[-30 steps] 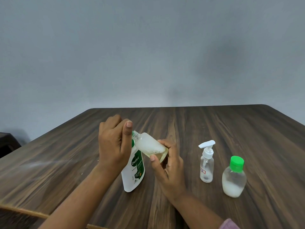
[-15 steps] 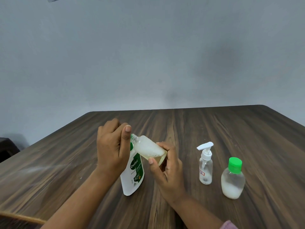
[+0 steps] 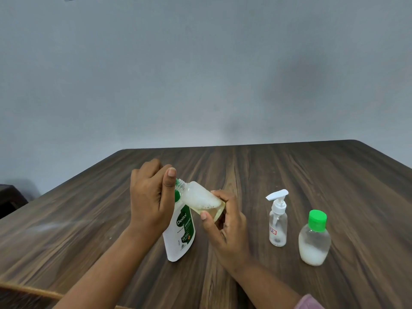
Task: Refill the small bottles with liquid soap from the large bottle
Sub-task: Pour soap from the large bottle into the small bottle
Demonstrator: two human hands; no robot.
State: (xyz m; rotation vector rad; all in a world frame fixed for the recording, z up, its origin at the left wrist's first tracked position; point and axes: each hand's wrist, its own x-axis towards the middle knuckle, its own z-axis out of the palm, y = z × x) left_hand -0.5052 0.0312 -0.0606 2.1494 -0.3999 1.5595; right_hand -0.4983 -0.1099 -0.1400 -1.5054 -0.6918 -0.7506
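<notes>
A large white soap bottle (image 3: 180, 235) with a green label leans on the wooden table (image 3: 312, 175), and my left hand (image 3: 150, 197) grips its upper part. My right hand (image 3: 225, 221) holds a small clear bottle (image 3: 200, 199) by its base, tilted with its open threaded neck against the large bottle's green top. Foam and yellowish liquid lie inside the small bottle. Its cap is not in view.
To the right stand a small clear pump bottle (image 3: 277, 219) with a white spray head and a rounder small bottle (image 3: 314, 239) with a green cap and white foam at its bottom. A dark object (image 3: 9, 199) sits beyond the table's left edge.
Both hands and the two bottles keep almost the same pose. The large bottle's base has shifted slightly toward me.
</notes>
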